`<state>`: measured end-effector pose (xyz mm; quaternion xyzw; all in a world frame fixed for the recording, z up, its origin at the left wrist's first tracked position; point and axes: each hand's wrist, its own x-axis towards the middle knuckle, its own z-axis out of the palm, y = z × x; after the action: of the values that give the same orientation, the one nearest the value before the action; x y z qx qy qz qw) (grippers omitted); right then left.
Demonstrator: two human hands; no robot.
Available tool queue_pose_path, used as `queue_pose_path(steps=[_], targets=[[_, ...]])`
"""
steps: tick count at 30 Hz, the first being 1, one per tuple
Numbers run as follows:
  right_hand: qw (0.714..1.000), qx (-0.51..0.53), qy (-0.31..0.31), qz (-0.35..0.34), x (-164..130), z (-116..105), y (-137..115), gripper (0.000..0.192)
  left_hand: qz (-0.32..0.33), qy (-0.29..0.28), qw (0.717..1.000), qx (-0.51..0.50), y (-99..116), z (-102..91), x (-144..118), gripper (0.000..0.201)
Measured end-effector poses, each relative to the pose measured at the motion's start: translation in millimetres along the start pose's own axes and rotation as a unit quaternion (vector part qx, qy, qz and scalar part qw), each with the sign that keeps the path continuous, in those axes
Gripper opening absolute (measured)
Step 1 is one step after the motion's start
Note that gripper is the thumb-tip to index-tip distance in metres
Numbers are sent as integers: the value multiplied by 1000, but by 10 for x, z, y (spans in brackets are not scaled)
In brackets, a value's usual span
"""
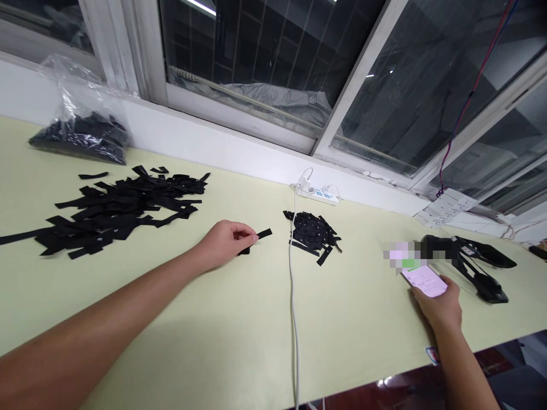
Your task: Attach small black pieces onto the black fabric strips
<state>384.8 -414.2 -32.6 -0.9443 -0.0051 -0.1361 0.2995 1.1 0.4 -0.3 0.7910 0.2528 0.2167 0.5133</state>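
Observation:
Between the thumb and fingers of my left hand (226, 244) is a black fabric strip (265, 233), its free end pointing right. A large loose pile of black strips (128, 205) lies left of that hand, and a smaller pile (314, 230) lies to its right, past a white cable. My right hand (442, 307) is closed around a smartphone (427, 280) with a lit screen, partly blurred out. Just beyond the phone rests a black headset-like device with straps (470, 256).
A clear plastic bag (85, 131) of black pieces stands at the back left. The white cable (293, 296) crosses the table from a power strip (318, 195) to the front edge. Stacked white pieces (447, 206) lean near the window at right.

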Motion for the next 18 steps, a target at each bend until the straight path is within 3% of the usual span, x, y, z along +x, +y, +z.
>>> queue_pose_path(steps=[18], targets=[[1000,10,8,-6,34,-21,85,89,1,-2,1000,8,0,-3,2,32]])
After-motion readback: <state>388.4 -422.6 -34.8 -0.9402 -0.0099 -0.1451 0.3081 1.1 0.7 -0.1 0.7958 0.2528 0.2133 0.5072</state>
